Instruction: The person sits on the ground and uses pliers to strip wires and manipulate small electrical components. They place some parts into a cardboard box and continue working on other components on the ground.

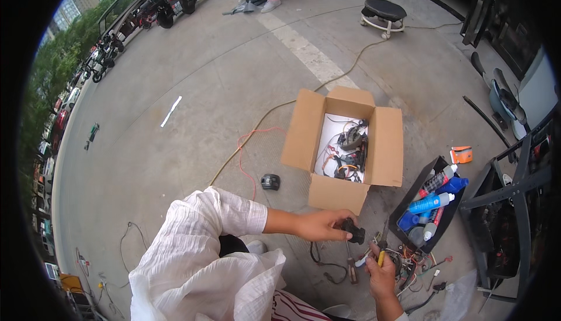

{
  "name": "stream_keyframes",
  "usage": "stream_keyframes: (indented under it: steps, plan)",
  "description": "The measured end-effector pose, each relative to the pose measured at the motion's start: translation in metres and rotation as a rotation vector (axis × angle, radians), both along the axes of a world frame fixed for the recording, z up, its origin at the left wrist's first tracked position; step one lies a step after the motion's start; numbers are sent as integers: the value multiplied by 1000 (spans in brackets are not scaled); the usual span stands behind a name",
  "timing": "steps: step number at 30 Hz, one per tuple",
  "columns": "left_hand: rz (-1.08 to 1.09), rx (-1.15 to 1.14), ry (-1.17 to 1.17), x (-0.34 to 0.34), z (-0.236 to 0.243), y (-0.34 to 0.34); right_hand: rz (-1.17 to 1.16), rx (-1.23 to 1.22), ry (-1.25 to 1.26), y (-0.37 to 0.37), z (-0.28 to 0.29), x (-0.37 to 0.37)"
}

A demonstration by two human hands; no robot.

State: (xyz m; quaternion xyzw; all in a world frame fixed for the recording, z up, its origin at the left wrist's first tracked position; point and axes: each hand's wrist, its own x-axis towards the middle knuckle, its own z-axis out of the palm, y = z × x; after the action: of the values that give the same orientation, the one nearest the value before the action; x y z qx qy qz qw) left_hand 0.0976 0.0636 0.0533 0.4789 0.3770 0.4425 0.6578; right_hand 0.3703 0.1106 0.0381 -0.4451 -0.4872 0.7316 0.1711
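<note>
My left hand (327, 225) reaches across from the left, its fingers closed on a small black plastic part (354, 231). Just to the right and nearer, my right hand (383, 277) grips a yellow-handled tool (381, 258) whose dark metal head points away; its exact kind is hard to make out. The tool and the black part are close but appear apart. A screwdriver (352, 267) lies on the ground between the hands. Beside it curls a black cable (325, 265). To the right of my right hand is a tangle of coloured wires and connectors (412, 265).
An open cardboard box (304, 137) with wired parts stands ahead. Right of it are a black bin (403, 207) of bottles, an orange packet (461, 155) and a black metal frame (508, 189). A black round part (270, 181), long hose (274, 109) and wheeled stool (383, 10) are farther off.
</note>
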Motion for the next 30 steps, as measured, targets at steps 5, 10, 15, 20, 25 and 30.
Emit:
stream_keyframes:
  steps: [5, 10, 15, 20, 25, 30]
  plan:
    - [14, -126, 60, 45, 7, 11, -42, -68, 195, 6, -15, -24]
    - [14, -286, 67, 71, 20, 24, -211, -245, 351, 15, -29, -15]
    - [196, -149, 114, 89, -30, 9, -202, -324, 341, 22, -36, -13]
    - [230, -528, 142, 87, -29, -11, -187, -346, 364, 26, -42, -14]
    - [132, -487, 170, 85, -15, -15, -103, -283, 300, 22, -34, -5]
    - [128, -477, 139, 105, -11, -25, -95, -252, 354, 10, -22, 16]
